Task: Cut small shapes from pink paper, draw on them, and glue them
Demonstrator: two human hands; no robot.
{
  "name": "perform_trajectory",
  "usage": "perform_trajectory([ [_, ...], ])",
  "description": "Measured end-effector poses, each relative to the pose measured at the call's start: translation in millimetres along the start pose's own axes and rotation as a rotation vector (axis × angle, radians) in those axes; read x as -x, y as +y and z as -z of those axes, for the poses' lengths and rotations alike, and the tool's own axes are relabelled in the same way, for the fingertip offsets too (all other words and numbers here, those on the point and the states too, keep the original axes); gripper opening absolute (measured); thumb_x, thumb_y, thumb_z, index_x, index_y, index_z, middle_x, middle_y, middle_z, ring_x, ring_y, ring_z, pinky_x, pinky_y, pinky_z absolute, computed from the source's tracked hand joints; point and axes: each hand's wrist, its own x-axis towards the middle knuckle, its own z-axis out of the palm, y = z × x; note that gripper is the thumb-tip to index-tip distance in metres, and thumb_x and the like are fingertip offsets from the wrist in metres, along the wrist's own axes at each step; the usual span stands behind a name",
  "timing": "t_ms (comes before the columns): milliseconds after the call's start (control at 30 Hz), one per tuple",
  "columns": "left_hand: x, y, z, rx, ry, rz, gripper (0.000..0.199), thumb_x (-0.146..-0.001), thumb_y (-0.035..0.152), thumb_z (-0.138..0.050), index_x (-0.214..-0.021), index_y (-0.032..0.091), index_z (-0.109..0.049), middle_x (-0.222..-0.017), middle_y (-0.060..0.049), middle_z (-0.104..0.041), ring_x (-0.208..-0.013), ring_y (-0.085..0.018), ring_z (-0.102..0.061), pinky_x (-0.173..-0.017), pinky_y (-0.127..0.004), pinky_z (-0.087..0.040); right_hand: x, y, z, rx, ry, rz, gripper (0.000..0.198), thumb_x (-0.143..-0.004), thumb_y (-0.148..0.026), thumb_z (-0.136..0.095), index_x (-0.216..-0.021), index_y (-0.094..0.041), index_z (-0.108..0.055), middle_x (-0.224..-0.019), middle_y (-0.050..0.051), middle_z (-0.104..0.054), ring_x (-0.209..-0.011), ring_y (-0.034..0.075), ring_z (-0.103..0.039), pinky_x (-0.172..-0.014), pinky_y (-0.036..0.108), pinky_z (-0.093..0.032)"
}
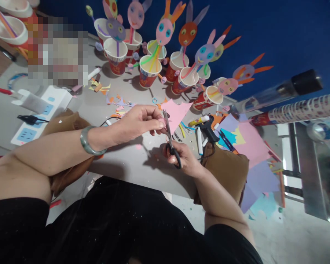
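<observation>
My left hand (143, 121) is closed in a pinch on a small piece of pink paper (165, 120). Black-handled scissors (176, 157) are gripped in my right hand (187, 159), their blades pointing up beside the left fingertips and against the small piece. Just behind the blades is a larger pink paper sheet (178, 110) with scalloped cut edges; whether it touches the table is hard to tell. Small colored paper scraps (119, 104) lie on the table beyond my left hand.
Paper cups (150, 71) with paper rabbit figures line the back of the table. To the right are a black glue gun (209, 130), a white marker (199, 141), a box cutter (227, 139), a brown cushion (225, 168) and purple paper (260, 179). A power strip (45, 113) lies left.
</observation>
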Motion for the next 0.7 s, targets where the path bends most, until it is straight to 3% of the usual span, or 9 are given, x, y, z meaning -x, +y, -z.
perform_trajectory([
  [700,0.2,2.7,-1.2,0.015,0.022,-0.011,0.01,-0.082,0.019,-0.068,-0.074,0.017,-0.062,-0.074,-0.002,-0.073,-0.07,-0.01,-0.066,-0.065,-0.024,-0.051,1.0,2.2,2.1,0.036,0.018,-0.01,0.068,-0.071,-0.087,-0.062,-0.064,-0.021,-0.051,-0.063,-0.002,-0.051,-0.064,0.013,-0.042,-0.06,0.029,-0.033],
])
